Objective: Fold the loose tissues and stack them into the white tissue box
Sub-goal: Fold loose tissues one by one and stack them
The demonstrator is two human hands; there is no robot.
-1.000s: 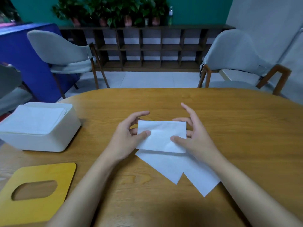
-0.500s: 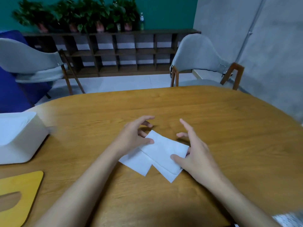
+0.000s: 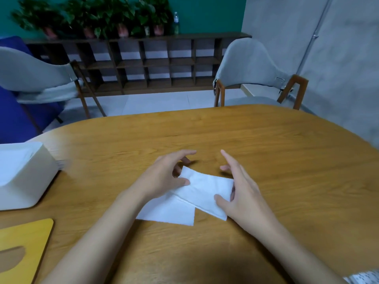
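Just changed: the folded tissue (image 3: 207, 191), which lay square to the person a second ago, now sits slantwise, its left end farther off and its right end nearer. The view has also swung right.
Left hand: the left hand (image 3: 164, 179) pinches the tissue's far left end, thumb flat on top and the other fingers curled behind that corner, the index finger reaching out past it.
Right hand: the right hand (image 3: 242, 193) pinches the near right end, thumb on top and lower fingers tucked at the edge. Its index finger stands straight and free.
Folded tissue: it is between the two hands over the middle of the table (image 3: 287, 160), well apart from the box. Whether it is lifted clear or resting on the sheet below, I cannot tell.
Loose tissue: one flat sheet, the loose tissue (image 3: 170, 210), lies partly under the folded one and juts toward the person.
White tissue box: the white tissue box (image 3: 22, 175) stands open at the left edge of view, white paper showing inside.
Yellow lid: the yellow lid (image 3: 22, 247) lies off the box, near the table's left front.
Meaning for the task: the fold looks finished, so I judge the turn to be a squaring-up before the carry left to the box. At least one sheet is left to fold.
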